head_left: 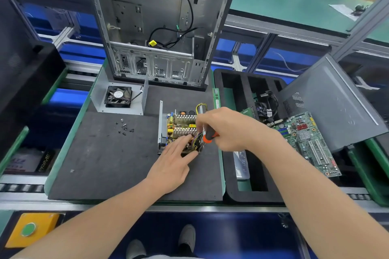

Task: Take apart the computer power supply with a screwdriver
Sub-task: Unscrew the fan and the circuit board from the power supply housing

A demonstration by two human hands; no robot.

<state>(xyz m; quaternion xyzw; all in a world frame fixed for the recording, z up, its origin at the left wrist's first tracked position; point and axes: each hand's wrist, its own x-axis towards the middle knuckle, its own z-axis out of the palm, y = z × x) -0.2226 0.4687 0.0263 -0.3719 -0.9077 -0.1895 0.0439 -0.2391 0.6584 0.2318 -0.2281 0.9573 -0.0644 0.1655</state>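
Observation:
The opened power supply [177,126] lies on the dark foam mat [109,157], its circuit board, heat sinks and coloured wires exposed. My left hand [172,162] rests flat on its near edge, fingers straight, thumb against the corner. My right hand [225,128] grips a screwdriver with a black and orange handle [209,135] above the supply's right side; its tip is hidden among the wires. The removed metal cover with the fan [119,98] sits behind on the left. Several loose screws [124,128] lie on the mat.
An empty computer case [155,23] stands upright behind the mat. To the right, a black foam tray [235,187] holds cables and a green motherboard [309,143]. A grey side panel [332,103] leans at the far right. A yellow box with a green button [29,229] sits bottom left.

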